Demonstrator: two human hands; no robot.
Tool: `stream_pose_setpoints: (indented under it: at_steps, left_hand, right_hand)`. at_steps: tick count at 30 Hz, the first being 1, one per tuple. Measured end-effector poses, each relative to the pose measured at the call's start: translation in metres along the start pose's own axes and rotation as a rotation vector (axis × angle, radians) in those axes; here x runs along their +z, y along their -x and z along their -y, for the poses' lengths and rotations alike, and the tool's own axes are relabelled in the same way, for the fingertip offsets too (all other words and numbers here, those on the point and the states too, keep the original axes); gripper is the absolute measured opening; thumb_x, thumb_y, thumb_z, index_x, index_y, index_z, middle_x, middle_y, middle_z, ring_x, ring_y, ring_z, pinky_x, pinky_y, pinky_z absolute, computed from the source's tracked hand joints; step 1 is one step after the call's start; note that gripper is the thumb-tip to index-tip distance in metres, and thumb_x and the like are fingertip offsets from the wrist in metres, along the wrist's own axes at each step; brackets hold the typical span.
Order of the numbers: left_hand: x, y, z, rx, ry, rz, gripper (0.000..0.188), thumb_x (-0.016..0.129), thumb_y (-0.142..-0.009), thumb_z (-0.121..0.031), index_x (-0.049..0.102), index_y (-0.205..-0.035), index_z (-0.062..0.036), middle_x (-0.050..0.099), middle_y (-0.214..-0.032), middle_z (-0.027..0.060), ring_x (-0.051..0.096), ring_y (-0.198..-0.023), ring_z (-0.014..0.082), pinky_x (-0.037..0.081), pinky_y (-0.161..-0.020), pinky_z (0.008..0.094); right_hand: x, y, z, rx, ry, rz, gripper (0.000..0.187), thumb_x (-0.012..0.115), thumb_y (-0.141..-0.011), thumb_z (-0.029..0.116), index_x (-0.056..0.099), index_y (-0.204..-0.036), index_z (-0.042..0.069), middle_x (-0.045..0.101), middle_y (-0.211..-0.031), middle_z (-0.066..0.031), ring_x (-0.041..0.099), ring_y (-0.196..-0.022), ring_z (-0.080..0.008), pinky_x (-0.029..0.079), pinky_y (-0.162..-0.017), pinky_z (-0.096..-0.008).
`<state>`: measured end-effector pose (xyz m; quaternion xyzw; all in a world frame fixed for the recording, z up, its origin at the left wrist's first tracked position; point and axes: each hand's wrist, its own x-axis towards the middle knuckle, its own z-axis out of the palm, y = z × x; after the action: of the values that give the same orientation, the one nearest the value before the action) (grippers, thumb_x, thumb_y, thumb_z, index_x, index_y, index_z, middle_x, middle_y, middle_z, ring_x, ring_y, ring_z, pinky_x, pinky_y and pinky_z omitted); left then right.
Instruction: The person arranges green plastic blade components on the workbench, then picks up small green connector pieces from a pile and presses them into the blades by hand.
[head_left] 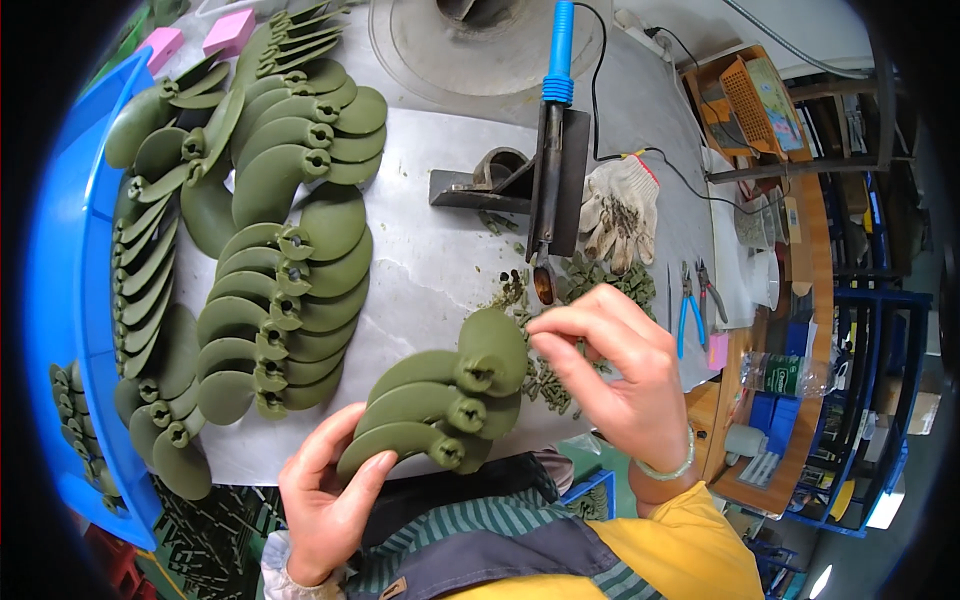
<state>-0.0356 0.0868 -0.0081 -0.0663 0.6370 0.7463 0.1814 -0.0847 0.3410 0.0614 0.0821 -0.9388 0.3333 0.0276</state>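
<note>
My left hand (pixel 325 495) grips a small nested stack of olive-green plastic propellers (pixel 425 400) by the blades on their left side. The stack is held above the metal tabletop near its front edge, with the slotted hubs facing up. Just right of the topmost blade is my right hand (pixel 620 370), its thumb and forefinger pinched together. Whatever lies between those fingertips is too small to make out. Green plastic scraps (pixel 545 385) are strewn under and behind the right hand. Beyond it, a soldering iron with a blue handle (pixel 560 50) rests on a dark metal stand, its brownish tip pointing toward me.
Rows of nested propellers (pixel 270 330) cover the table's left side, beside a blue bin (pixel 70 330). A stained work glove (pixel 622 210) and blue-handled pliers (pixel 688 315) lie at the right. Farther right stands a wooden bench (pixel 815 400). A round metal plate (pixel 460 75) is at the back.
</note>
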Motion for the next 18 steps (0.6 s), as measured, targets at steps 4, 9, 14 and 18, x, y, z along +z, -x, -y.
stream_pose_setpoints:
  at_steps: [4,9,14,18]
  left_hand:
    - [-0.023,0.015,0.011,-0.049,0.036,-0.032,0.044,0.071,-0.082,0.009,0.058,-0.124,0.0097,0.068,-0.111,0.0122,0.064,-0.1,0.0167,0.05,-0.09,0.0294]
    - [-0.034,0.027,0.011,-0.006,0.024,-0.026,0.04,0.073,-0.077,0.009,0.063,-0.116,0.0093,0.07,-0.107,0.0133,0.066,-0.096,0.0176,0.051,-0.086,0.0285]
    - [-0.04,0.032,0.005,0.103,-0.222,0.083,0.036,0.073,-0.073,0.011,0.067,-0.108,0.0086,0.073,-0.096,0.0168,0.07,-0.086,0.0191,0.053,-0.08,0.0276]
    - [-0.043,0.033,0.002,0.149,-0.313,0.14,0.039,0.074,-0.072,0.01,0.066,-0.11,0.0078,0.072,-0.099,0.0135,0.068,-0.089,0.0179,0.051,-0.083,0.0273]
  right_hand:
    - [-0.009,0.023,0.002,0.231,-0.051,0.129,0.014,0.068,-0.086,-0.001,0.07,-0.1,-0.003,0.061,-0.08,-0.0061,0.054,-0.063,-0.0101,0.042,-0.056,-0.0232]
    - [0.005,0.05,-0.014,0.299,-0.202,0.161,0.017,0.068,-0.09,0.004,0.067,-0.105,-0.005,0.063,-0.079,-0.0039,0.056,-0.064,-0.0071,0.043,-0.056,-0.0214]
    - [0.014,0.061,-0.023,0.704,-0.849,0.268,0.014,0.064,-0.097,0.012,0.068,-0.099,-0.001,0.063,-0.076,0.0019,0.054,-0.059,-0.003,0.043,-0.055,-0.0169]
    - [0.013,0.07,-0.027,0.74,-1.064,0.279,0.017,0.059,-0.099,0.009,0.065,-0.106,-0.005,0.065,-0.07,-0.0029,0.063,-0.063,-0.0084,0.052,-0.06,-0.0213]
